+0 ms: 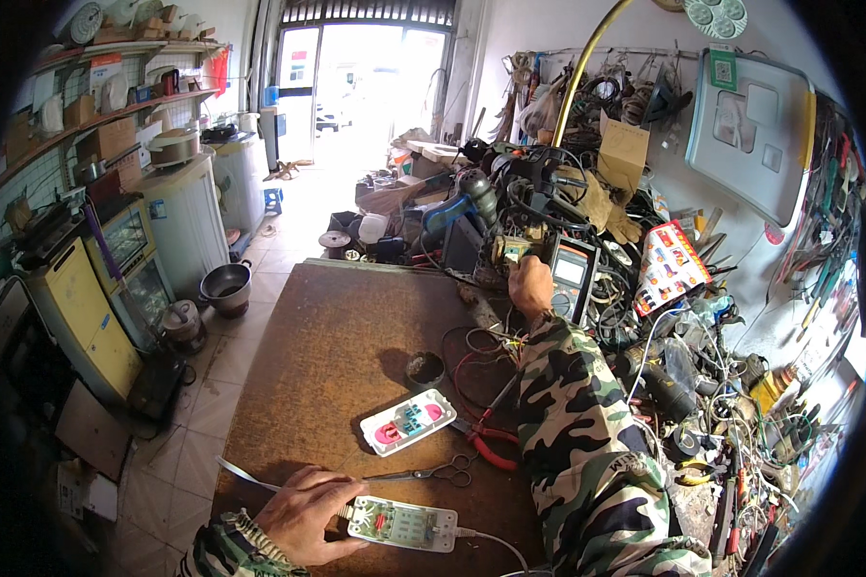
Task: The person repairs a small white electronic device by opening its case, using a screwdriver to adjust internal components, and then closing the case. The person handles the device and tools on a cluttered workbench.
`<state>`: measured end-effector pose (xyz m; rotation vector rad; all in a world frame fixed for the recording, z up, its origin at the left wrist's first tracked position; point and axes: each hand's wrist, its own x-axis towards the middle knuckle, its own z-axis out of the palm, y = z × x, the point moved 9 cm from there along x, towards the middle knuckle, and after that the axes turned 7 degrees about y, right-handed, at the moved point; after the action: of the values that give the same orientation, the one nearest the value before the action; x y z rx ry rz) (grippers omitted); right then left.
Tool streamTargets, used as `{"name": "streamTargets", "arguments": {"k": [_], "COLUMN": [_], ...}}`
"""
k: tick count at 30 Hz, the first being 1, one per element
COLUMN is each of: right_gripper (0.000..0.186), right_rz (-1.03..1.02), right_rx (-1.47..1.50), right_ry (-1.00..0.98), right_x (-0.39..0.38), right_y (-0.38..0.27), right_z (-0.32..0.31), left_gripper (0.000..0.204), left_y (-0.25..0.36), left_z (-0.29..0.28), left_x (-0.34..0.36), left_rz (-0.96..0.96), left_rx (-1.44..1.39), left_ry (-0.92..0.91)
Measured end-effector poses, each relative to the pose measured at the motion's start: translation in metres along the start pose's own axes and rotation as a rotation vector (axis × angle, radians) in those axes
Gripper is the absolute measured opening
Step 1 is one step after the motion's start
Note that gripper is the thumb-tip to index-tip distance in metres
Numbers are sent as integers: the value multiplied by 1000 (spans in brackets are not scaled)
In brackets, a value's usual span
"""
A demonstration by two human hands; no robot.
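My left hand lies at the near edge of the table, its thumb and fingers closed round the left end of an open white plastic casing. A green circuit board sits inside that casing, and a white cord leaves its right end. Just behind lies the white cover with pink and teal markings. My right hand reaches to the table's far right corner, fingers curled beside a small boxy item; what they hold is hidden. A meter with a pale screen stands right of it.
Scissors, red-handled pliers and a dark round cup lie on the brown table. Tangled wires spread near my right sleeve. Piled tools and cables crowd the right side. A black pot stands on the floor, left.
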<state>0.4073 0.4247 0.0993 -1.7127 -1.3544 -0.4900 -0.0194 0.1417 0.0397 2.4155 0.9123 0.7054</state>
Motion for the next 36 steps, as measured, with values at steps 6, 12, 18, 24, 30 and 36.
{"name": "streamTargets", "arguments": {"k": [6, 12, 18, 24, 30, 36], "right_gripper": [25, 32, 33, 37, 37, 35], "right_rz": [-297, -203, -166, -109, -58, -103], "right_rx": [101, 32, -79, -104, -130, -99], "right_ry": [295, 118, -26, -58, -94, -67], "right_x": [15, 36, 44, 47, 43, 39], "right_y": [6, 38, 17, 33, 15, 15], "right_z": [35, 34, 36, 37, 36, 30], "left_gripper": [80, 84, 83, 83, 83, 83], "left_y": [-2, 0, 0, -1, 1, 1], "left_z": [-2, 2, -1, 3, -1, 0], "left_x": [-8, 2, -1, 5, 1, 2], "left_rz": [2, 73, 18, 57, 41, 38], "left_rx": [80, 71, 70, 62, 61, 39], "left_ry": [39, 95, 91, 97, 110, 110]}}
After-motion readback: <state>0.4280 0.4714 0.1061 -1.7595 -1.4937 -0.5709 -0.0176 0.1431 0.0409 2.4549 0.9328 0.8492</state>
